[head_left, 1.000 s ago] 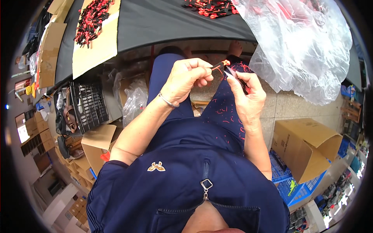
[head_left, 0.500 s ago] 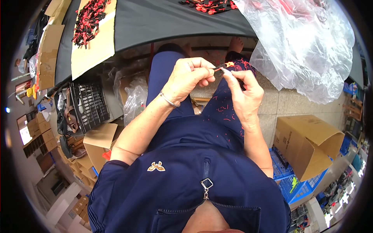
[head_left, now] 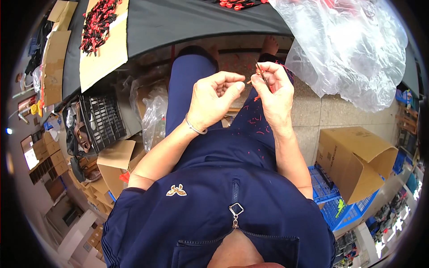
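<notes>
My left hand (head_left: 212,96) is raised over my lap with its fingers bent. Its thumb stands a little apart from the forefinger, and I see nothing between them. Facing it, my right hand (head_left: 276,91) is closed around a thin, dark, pointed tool that looks like small scissors (head_left: 263,77), its tip pointing up and away from me. A small orange-red bit shows at the right thumb tip, and another red piece (head_left: 257,97) hangs below the thumb; I cannot tell what either belongs to. Red thread scraps (head_left: 255,119) lie on my right trouser leg.
Red-and-black small pieces (head_left: 99,27) are heaped on a cardboard sheet (head_left: 105,67) on the dark-covered table (head_left: 178,22). More such pieces (head_left: 237,3) lie farther back. Clear plastic sheeting (head_left: 344,53) hangs over the right side. Beside me stand a black crate (head_left: 105,120), cardboard box (head_left: 344,156) and blue crate (head_left: 342,216).
My hands have parted, and the small red-and-black piece is gone from the left fingertips. My right hand has turned, so the dark tool now shows upright in it.
</notes>
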`<control>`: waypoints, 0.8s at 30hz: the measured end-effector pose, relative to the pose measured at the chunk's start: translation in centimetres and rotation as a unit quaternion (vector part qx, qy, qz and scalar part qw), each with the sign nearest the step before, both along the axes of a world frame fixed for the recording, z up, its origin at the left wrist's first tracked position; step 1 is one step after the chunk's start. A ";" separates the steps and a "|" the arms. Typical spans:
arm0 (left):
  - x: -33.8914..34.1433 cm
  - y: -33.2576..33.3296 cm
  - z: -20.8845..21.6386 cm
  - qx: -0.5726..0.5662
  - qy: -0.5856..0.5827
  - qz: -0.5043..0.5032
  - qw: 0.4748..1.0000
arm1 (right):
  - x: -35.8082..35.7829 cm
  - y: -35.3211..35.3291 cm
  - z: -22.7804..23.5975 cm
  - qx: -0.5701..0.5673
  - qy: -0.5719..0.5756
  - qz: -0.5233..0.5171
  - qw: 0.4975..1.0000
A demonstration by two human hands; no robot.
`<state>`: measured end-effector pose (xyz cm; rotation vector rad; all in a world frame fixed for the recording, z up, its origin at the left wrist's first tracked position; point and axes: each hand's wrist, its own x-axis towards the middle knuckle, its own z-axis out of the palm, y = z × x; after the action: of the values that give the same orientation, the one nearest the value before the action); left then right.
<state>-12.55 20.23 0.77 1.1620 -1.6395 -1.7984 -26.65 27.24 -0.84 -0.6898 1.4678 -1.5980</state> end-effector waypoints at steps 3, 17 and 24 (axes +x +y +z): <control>0.4 -0.5 0.1 0.127 0.029 -0.025 0.991 | 0.1 0.2 -0.1 -0.022 -0.012 -0.006 1.000; 0.2 -0.3 -0.6 0.289 0.142 0.031 0.946 | 0.2 2.3 0.5 0.039 0.152 -0.038 0.987; -0.5 0.2 -0.6 0.275 0.146 0.040 0.949 | 0.2 2.6 -0.3 -0.006 0.466 -0.074 0.882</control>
<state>-13.06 20.42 0.12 1.0814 -0.9332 -2.3210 -26.42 29.86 -1.12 -1.5213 2.2186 -1.4269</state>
